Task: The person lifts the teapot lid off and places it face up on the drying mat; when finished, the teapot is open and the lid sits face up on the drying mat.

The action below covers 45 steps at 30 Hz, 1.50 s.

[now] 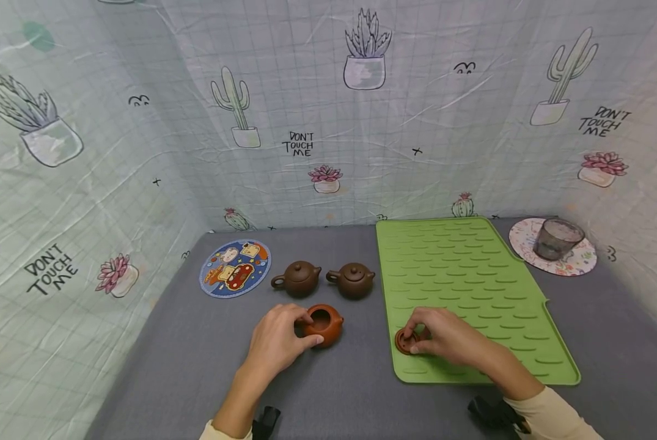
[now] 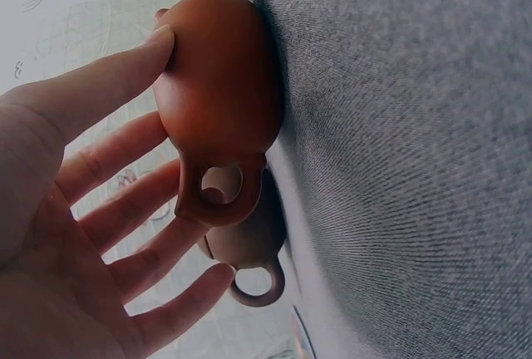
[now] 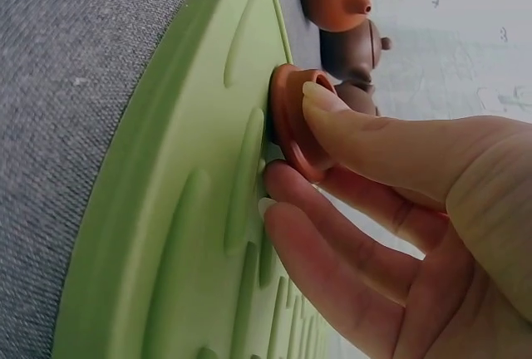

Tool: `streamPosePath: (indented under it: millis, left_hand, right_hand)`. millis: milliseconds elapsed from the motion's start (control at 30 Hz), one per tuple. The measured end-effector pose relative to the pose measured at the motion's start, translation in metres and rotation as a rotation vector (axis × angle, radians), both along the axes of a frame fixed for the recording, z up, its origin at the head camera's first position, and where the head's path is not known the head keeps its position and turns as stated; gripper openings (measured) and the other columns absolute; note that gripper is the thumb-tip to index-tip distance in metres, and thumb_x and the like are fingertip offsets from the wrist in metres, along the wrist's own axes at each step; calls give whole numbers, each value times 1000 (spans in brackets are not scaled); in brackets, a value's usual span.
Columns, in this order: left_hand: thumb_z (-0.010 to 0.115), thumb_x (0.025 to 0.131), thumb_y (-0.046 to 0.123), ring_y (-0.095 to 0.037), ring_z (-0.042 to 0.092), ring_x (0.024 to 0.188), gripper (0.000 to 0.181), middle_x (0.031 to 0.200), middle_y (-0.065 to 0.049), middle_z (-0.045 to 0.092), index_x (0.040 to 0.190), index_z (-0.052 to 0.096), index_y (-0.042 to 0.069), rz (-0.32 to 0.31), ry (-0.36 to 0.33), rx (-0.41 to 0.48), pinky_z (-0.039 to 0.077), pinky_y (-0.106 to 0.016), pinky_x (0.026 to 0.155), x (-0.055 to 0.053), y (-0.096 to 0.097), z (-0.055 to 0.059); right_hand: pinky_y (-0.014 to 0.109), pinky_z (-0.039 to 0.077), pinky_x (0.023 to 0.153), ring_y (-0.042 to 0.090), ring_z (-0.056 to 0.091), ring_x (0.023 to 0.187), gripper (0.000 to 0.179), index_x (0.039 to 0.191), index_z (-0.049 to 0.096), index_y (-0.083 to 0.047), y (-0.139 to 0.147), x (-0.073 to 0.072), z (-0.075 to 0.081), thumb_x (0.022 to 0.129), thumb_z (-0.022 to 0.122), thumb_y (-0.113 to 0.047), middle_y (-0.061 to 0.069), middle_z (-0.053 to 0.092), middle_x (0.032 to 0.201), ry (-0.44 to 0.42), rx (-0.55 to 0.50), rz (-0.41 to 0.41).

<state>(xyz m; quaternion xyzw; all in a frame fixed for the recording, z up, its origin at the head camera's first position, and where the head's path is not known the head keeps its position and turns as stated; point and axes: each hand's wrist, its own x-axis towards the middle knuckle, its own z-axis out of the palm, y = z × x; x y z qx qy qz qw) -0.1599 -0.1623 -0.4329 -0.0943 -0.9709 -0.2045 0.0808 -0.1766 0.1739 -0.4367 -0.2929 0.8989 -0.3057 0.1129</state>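
Teapot, orange-brown (image 1: 334, 333), lidless: one, on the grey surface (image 1: 163, 373), midway between its left and right edges. Left hand (image 1: 275, 342): partly open, thumb and fingers holding the pot's sides at the handle end.
Lid, orange-brown (image 1: 399, 343): one, hollow side up, at the near left corner of a green mat (image 1: 460, 275). Right hand (image 1: 444, 337): nearly closed, pinching the lid between thumb and fingers.
Teapots, dark brown, lidded: two (image 1: 300, 281) (image 1: 356, 282), toward the surface's far edge.
Round mat, blue (image 1: 234, 269): far left corner.
Round mat, floral (image 1: 574, 264), bearing a glass (image 1: 559, 237): far right corner.
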Motion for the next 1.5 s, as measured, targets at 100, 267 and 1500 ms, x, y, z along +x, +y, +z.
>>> streamPosePath:
  millis: [100, 267, 1500]
  left_hand:
    - [93, 70, 41, -9, 61, 86, 32, 100, 8, 75, 93, 78, 23, 5, -8, -5, 50, -32, 71, 0, 0, 0]
    - [93, 70, 42, -9, 59, 82, 33, 97, 8, 75, 92, 77, 24, 8, 0, -36, 48, -31, 68, 0, 1, 2]
    - [81, 86, 44, -29, 62, 129, 44, 138, -3, 66, 121, 74, 18, -227, 23, 16, 50, -51, 109, -51, 40, 44]
  right_hand:
    - [21, 54, 68, 2, 67, 81, 19, 100, 70, -15, -1, 0, 2, 85, 82, -16, -3, 70, 100, -6, 5, 13]
    - [21, 53, 68, 2, 66, 83, 20, 100, 68, -16, -2, 0, 4, 86, 82, -18, -4, 69, 100, 28, 43, 27]
    - [24, 50, 61, 5, 63, 74, 32, 112, 71, -21, -42, -55, 56, 89, 79, -41, -3, 71, 109, 453, 282, 22]
